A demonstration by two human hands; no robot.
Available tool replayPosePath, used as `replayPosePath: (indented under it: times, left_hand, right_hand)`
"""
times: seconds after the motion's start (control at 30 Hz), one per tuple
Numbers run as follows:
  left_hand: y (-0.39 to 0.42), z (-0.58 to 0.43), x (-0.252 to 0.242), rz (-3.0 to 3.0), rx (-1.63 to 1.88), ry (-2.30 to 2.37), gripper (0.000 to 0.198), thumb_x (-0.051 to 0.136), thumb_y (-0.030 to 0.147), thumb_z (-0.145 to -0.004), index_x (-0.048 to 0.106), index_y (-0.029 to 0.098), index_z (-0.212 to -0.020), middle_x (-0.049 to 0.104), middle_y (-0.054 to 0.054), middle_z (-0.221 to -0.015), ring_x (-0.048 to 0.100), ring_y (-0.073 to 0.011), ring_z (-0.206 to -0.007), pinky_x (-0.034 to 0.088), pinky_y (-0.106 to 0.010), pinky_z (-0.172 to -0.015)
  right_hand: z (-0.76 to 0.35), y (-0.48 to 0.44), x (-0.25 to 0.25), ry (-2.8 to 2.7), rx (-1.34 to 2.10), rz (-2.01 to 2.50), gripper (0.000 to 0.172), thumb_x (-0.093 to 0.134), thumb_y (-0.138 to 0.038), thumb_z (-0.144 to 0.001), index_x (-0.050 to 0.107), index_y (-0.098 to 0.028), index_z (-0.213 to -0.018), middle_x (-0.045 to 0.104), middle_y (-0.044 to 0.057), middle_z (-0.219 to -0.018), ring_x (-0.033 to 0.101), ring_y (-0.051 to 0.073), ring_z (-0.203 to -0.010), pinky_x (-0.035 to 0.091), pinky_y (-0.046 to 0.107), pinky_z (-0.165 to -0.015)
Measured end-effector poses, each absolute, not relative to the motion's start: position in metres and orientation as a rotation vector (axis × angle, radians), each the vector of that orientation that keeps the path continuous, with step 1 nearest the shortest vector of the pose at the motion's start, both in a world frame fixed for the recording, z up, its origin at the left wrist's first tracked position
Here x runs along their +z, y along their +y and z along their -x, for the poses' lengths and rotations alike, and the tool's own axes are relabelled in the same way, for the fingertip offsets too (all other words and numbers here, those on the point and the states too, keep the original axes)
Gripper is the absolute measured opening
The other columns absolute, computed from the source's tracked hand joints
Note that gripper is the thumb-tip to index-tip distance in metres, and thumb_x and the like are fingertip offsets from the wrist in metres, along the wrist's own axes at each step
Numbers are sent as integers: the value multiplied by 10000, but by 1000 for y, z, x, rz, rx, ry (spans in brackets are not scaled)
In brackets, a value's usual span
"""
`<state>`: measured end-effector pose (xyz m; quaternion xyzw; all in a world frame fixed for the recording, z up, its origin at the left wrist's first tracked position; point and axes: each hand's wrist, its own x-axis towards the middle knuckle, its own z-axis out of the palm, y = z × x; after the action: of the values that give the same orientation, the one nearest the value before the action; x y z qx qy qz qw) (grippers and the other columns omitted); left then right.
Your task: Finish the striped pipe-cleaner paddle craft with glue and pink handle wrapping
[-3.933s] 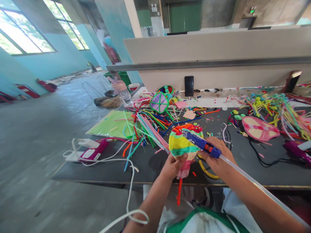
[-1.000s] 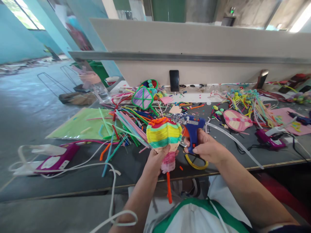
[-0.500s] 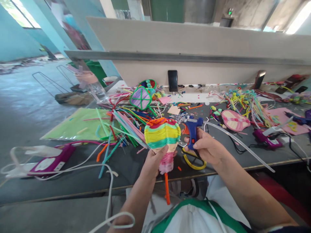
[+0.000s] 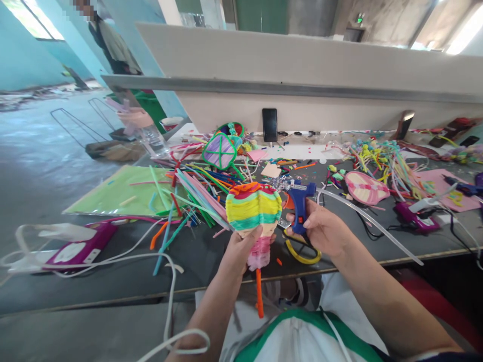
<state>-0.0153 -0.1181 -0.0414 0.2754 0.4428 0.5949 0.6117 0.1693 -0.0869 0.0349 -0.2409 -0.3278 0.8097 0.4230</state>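
Note:
My left hand (image 4: 241, 249) is closed on a fan-shaped craft piece (image 4: 254, 208) wrapped in orange, red, yellow, green and pink pipe cleaners. An orange pipe-cleaner stem (image 4: 259, 294) hangs from its lower end, past the table edge. In my right hand (image 4: 324, 229) is a blue glue gun (image 4: 299, 203), gripped by its handle, with its nozzle end beside the upper right edge of the craft piece. A clear glue stick (image 4: 370, 226) sticks out from the gun's back toward the right. Yellow-handled scissors (image 4: 302, 251) lie under my right hand, partly hidden.
Loose pipe cleaners (image 4: 202, 193) and a green plastic-wrapped pack (image 4: 124, 191) lie left. Purple power strips (image 4: 81, 246) with white cables sit at both sides. A phone (image 4: 269, 124) leans on the back panel. A pink-and-cream oval piece (image 4: 366, 187) lies right. A person (image 4: 113, 42) stands far left.
My hands, the craft piece and the glue gun hold almost the same position. The person in the left background has moved and shows more clearly.

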Motion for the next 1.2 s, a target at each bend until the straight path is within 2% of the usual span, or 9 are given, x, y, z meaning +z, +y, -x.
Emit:
replayPosePath:
  times: [0.3, 0.47, 0.63, 0.87, 1.0, 1.1, 1.2]
  left_hand:
    - [-118, 16, -40, -640, 1362, 999, 420, 796, 345, -625, 697, 82, -938, 739, -125, -840, 705, -260, -677, 574, -381, -686]
    - [-119, 17, -41, -661, 1355, 982, 408, 776, 341, -657, 696, 89, -968, 735, -132, -901, 704, -260, -715, 570, -396, -714]
    - [-119, 16, -41, -660, 1363, 986, 414, 779, 352, -648, 703, 92, -961, 736, -130, -871, 700, -260, -715, 568, -397, -702]
    - [-119, 17, -42, -651, 1354, 1001, 411, 784, 358, -641, 699, 86, -937, 737, -126, -813, 699, -247, -660, 564, -353, -646]
    - [-119, 20, -46, -659, 1337, 987, 412, 776, 361, -658, 689, 98, -963, 739, -122, -831, 704, -253, -666, 565, -354, -637]
    - [-121, 22, -45, -660, 1317, 971, 424, 774, 374, -661, 686, 87, -960, 738, -131, -830, 708, -271, -694, 569, -362, -647]
    - [-123, 22, -42, -617, 1326, 933, 445, 784, 366, -650, 680, 89, -983, 737, -138, -880, 711, -288, -723, 576, -399, -687]
  right_hand:
    - [-169, -87, 34, -790, 2029, 620, 418, 545, -24, -558, 595, -198, -935, 576, 0, -746, 533, 140, -749, 536, 306, -672]
    - [-169, -87, 33, -831, 2020, 619, 380, 554, -33, -586, 582, -198, -927, 592, -5, -717, 548, 132, -706, 526, 288, -655]
    - [-167, -88, 36, -851, 2017, 670, 366, 569, -59, -589, 560, -197, -928, 607, -6, -709, 555, 119, -630, 502, 258, -614]
    - [-166, -91, 39, -848, 2022, 670, 335, 578, -85, -604, 556, -204, -916, 593, -7, -701, 557, 135, -635, 498, 282, -623]
    - [-168, -90, 31, -925, 1959, 628, 380, 585, -78, -619, 591, -216, -973, 598, -5, -743, 545, 136, -660, 497, 292, -642]
    - [-170, -86, 27, -1044, 1841, 681, 358, 642, -128, -677, 608, -216, -1023, 611, 3, -797, 552, 135, -699, 481, 276, -657]
    - [-174, -82, 28, -1263, 1727, 711, 253, 640, -282, -801, 610, -196, -1038, 629, 16, -781, 568, 136, -705, 458, 264, -644]
